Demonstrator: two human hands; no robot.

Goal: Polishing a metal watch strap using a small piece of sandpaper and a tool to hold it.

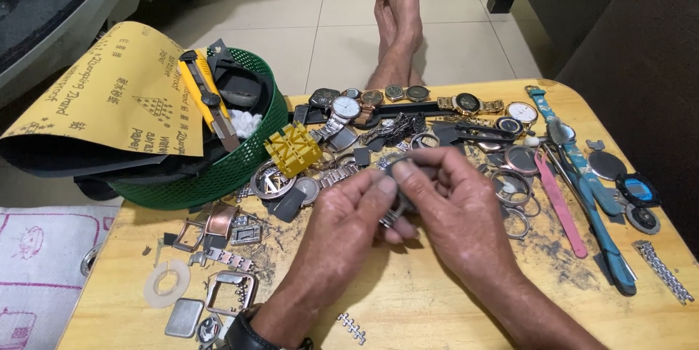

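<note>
Over the middle of a scuffed wooden table (437, 299), my left hand (349, 212) and my right hand (451, 201) meet. Both pinch a small dark metal watch part (397, 204) between thumbs and fingertips; most of it is hidden by the fingers. A black watch sits on my left wrist (247, 332). Just beyond the hands lie several wristwatches (408, 99), metal bands and empty watch cases.
A green mesh basket (240, 161) at the left holds yellow sandpaper (109, 95), a utility knife (211, 99) and dark parts. A yellow plastic watch holder (293, 148) stands beside it. Blue (582, 175) and pink (561, 204) straps lie right. Square cases (231, 290) lie front left. Bare feet (399, 15) rest beyond.
</note>
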